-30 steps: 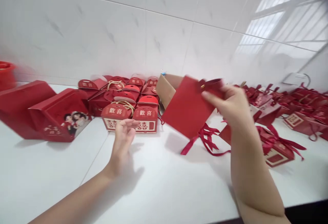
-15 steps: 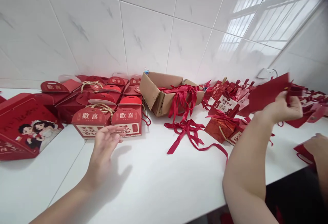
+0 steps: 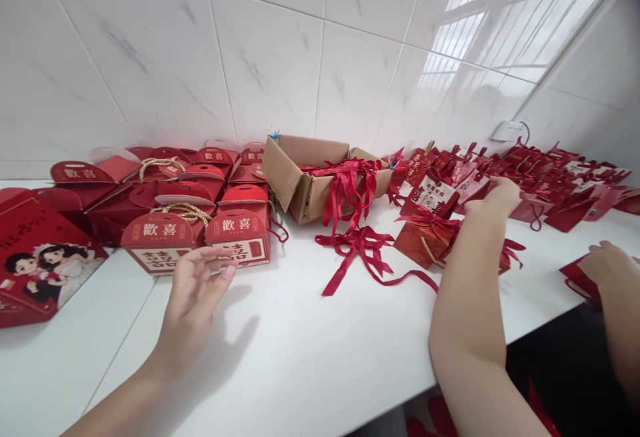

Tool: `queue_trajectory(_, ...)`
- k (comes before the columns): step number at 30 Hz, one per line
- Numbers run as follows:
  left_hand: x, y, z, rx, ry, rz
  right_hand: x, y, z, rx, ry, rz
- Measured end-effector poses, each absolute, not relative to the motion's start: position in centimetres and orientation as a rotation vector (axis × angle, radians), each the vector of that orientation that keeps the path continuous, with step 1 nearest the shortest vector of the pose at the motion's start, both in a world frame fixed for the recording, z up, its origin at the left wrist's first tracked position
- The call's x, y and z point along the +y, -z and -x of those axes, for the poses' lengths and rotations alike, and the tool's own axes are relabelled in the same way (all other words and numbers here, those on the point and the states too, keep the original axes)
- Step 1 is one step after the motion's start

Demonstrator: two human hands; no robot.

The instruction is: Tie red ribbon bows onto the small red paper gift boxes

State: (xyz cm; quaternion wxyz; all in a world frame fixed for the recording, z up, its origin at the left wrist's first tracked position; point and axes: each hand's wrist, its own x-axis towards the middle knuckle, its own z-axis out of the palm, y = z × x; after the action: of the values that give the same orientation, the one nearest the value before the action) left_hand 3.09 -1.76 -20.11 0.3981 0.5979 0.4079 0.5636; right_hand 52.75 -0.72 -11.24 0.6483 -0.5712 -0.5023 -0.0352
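My left hand (image 3: 193, 300) hovers above the white table with its fingers apart and nothing in it. Just behind it stand a red box with a white label (image 3: 239, 234) and a similar box with a rope handle (image 3: 159, 240). On the right, my right hand (image 3: 495, 197) reaches among small red bags and boxes; its fingers are mostly hidden, and whether it holds something cannot be made out. Beneath my right forearm is an orange-red box with a ribbon bow (image 3: 423, 244). Loose red ribbons (image 3: 360, 250) lie on the table between my hands.
An open cardboard box (image 3: 310, 190) full of red ribbons stands near the tiled wall. A large red box with a cartoon couple (image 3: 50, 260) is at the left. Another person's hand (image 3: 607, 267) is on a red item at the right edge. Small red bags (image 3: 550, 184) crowd the back right.
My right hand has moved left and down to the small boxes; the red item it held up no longer shows raised. My left hand stays open. The view has shifted slightly right.
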Motion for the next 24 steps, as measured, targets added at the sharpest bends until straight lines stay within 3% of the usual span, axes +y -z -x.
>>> queue_trajectory(7,-2.0,19.5,-3.1,1.067,-1.372,-1.505,-6.3,6.6,-43.3,-0.944,-0.016,1.586)
queue_trajectory(10,-1.8,20.0,-2.9,1.052,-1.399,-1.572,-10.7,4.2,-38.0,-1.465,0.055,1.849)
queue_trajectory(13,-1.6,20.6,-2.8,1.027,-1.415,-1.676,-13.9,3.5,-34.3,-1.748,0.324,1.752)
queue_trajectory(18,-1.4,21.7,-2.8,1.005,-1.384,-1.838,-13.0,11.0,-34.6,-2.055,0.801,1.84)
queue_trajectory(24,-0.4,21.4,-2.4,1.192,-1.435,-1.834,-11.9,24.1,-46.1,-2.063,1.22,1.984)
